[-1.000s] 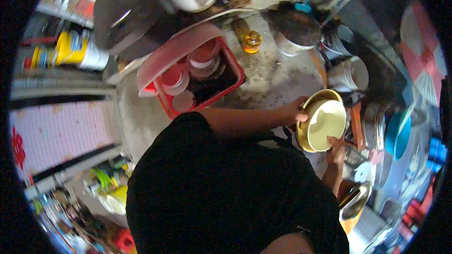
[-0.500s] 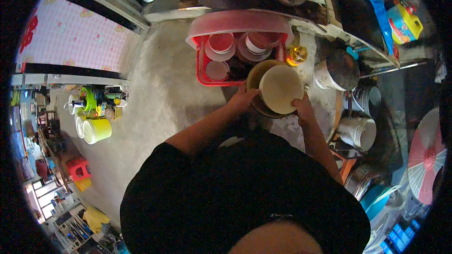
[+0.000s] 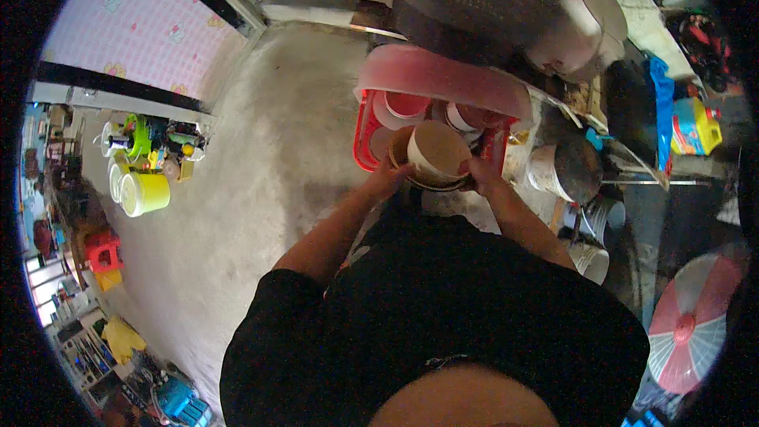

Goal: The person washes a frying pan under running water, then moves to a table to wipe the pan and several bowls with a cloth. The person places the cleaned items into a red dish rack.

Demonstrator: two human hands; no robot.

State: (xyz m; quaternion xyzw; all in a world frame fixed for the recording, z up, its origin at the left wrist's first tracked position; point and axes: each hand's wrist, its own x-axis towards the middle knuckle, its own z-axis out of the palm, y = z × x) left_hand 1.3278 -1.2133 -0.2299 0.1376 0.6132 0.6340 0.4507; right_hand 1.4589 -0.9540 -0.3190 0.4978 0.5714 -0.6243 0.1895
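Note:
A cream bowl [image 3: 437,152] sits against a brown, wider bowl [image 3: 401,145], and I hold the two together in front of me. My left hand [image 3: 389,179] is closed on the left rim of the brown bowl. On the other side, my right hand [image 3: 485,174] grips the right edge of the pair, its fingertips partly hidden. Just beyond them stands a red plastic basket [image 3: 366,142] with its pale pink lid [image 3: 443,77] raised. Inside the basket are several containers, among them a pink-lined bowl [image 3: 406,103]; the held bowls hide part of them.
Right of the basket stand a grimy bucket [image 3: 553,170] and a pink-and-white fan [image 3: 685,329]. A large dark tub [image 3: 474,4] sits behind on a ledge. Yellow-green buckets [image 3: 145,194] and a red stool [image 3: 103,251] are on the left.
The bowls have moved left relative to the basket, from its right front corner to its front middle. The cream bowl is tilted differently. My view has turned, shifting the surroundings.

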